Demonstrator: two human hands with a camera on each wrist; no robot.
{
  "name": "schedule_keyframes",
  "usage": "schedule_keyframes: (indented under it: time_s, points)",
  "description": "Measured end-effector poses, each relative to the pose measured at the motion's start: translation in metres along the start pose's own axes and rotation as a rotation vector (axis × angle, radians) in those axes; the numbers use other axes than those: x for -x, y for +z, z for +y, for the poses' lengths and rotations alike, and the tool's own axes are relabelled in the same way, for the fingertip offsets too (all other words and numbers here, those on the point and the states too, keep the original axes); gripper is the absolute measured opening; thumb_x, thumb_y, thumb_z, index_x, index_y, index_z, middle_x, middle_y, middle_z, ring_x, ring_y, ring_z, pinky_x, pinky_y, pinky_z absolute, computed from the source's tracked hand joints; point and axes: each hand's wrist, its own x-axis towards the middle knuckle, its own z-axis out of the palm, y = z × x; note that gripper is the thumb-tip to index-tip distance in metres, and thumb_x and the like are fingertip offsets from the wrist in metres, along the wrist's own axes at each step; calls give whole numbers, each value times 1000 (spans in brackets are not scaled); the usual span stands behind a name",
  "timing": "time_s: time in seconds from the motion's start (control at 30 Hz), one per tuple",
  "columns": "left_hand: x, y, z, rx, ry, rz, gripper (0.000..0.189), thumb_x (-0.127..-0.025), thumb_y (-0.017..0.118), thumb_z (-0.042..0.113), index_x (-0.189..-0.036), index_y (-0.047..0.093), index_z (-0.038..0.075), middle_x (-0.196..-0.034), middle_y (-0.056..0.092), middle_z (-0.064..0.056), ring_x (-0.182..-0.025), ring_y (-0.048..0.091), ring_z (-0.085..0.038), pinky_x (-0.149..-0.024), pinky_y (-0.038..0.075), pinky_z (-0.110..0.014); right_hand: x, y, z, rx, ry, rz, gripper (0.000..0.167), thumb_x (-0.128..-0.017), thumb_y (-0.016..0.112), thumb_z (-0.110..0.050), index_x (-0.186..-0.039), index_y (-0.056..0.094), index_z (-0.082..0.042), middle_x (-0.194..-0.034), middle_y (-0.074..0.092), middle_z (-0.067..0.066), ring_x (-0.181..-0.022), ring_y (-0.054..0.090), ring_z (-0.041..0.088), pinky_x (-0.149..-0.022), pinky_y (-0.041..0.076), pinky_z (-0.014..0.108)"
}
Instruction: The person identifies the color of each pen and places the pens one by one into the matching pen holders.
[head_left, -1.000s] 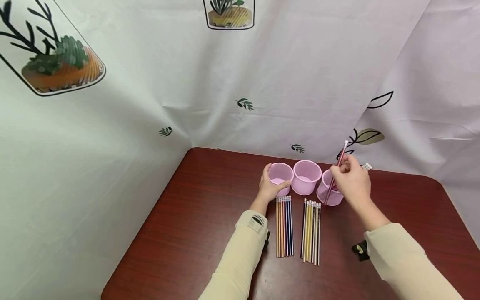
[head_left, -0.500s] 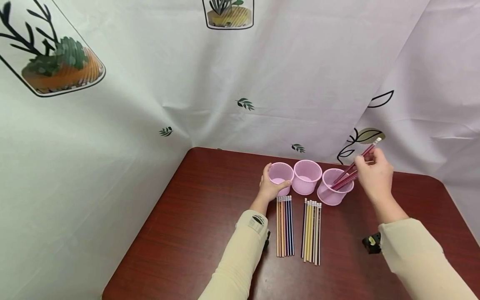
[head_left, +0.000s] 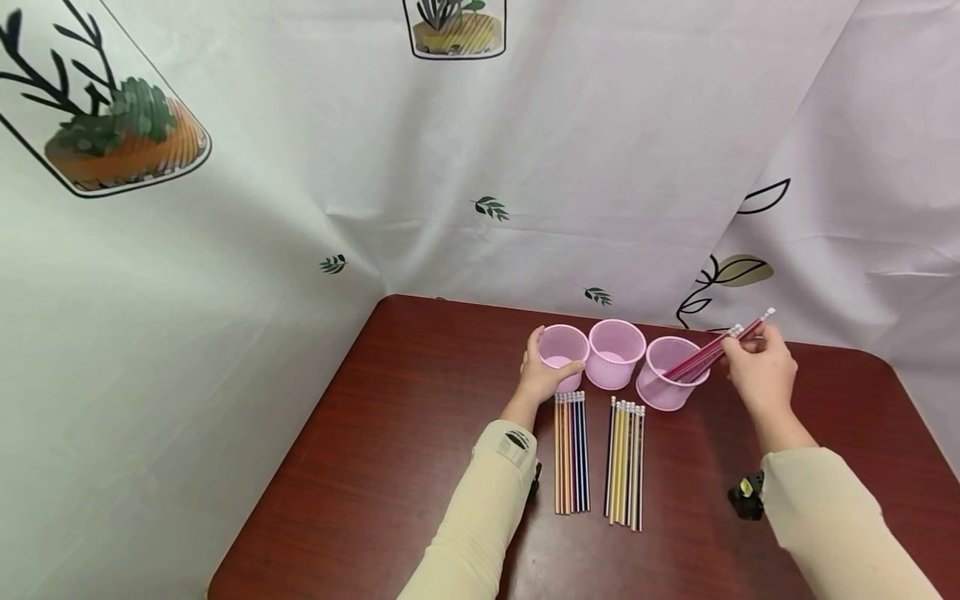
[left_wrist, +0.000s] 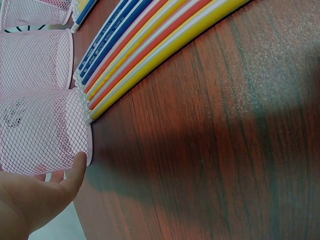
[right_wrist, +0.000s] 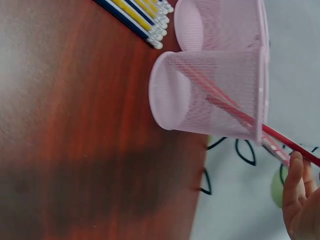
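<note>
Three pink mesh cups stand side by side at the back of the table. My left hand [head_left: 542, 379] grips the left cup [head_left: 562, 340], its thumb across the near side; in the left wrist view the thumb lies along the mesh near the cup's base. My right hand [head_left: 765, 375] pinches a red pencil [right_wrist: 289, 142] near its eraser end, beyond the rim of the right cup [head_left: 660, 397]. The pencil's lower part slants down inside that cup, alongside other red pencils [head_left: 693, 362] leaning the same way. No pencils show in the left cup or the middle cup [head_left: 609, 377].
In front of the cups lie two rows of pencils, erasers toward the cups: a left row [head_left: 572, 454] in yellow, orange and dark blue, and a right row [head_left: 624, 465] in dark blue, yellow and silver. A printed white cloth [head_left: 450, 167] hangs behind the brown table [head_left: 390, 467].
My right hand has moved right from over the right cup, and the red pencil has tilted lower into the cup beside the others. My left hand stays on the left cup.
</note>
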Motion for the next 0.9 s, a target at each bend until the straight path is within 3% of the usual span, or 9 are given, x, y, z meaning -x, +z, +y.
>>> schedule_keyframes:
  time_s: [0.2,0.5,0.6,0.73,0.9]
  points:
    - [0,1,-1,7,-4,1,94,-65,84,32,-141,29,30,-138,38,-11,-121,38,-32,-96,34,-48,-4,8,21,-82,29,-37,19,-86,55,-22,-89,54,-3,-58,56,-12,-43,56,0,-42,48,22]
    - [0,1,0,15,-12,2,93,-65,85,32,-140,29,30,-138,38,-10,-122,37,-32,-96,34,-48,0,4,20,18,107,-143,46,-91,56,-36,-107,55,7,-49,53,-21,-46,58,1,-46,49,21]
    - [0,1,0,14,-13,0,94,-65,85,31,-141,30,30,-138,38,-10,-122,37,-32,-96,34,-48,-1,4,22,72,84,-160,48,-91,55,-37,-109,56,8,-52,56,-18,-48,57,-1,-47,48,20]
    - [0,2,-1,10,-14,0,93,-65,85,31,-140,29,31,-138,38,-10,-122,37,-32,-96,33,-47,-2,4,23,211,10,-164,47,-93,51,-39,-106,59,6,-63,66,-1,-50,54,-5,-48,45,19]
    - [-1,2,-1,6,-9,7,94,-65,84,32,-140,29,30,-138,38,-10,-122,37,-32,-96,34,-48,-2,5,22,336,-60,-159,44,-95,47,-38,-99,60,4,-75,68,13,-53,51,-2,-53,38,27]
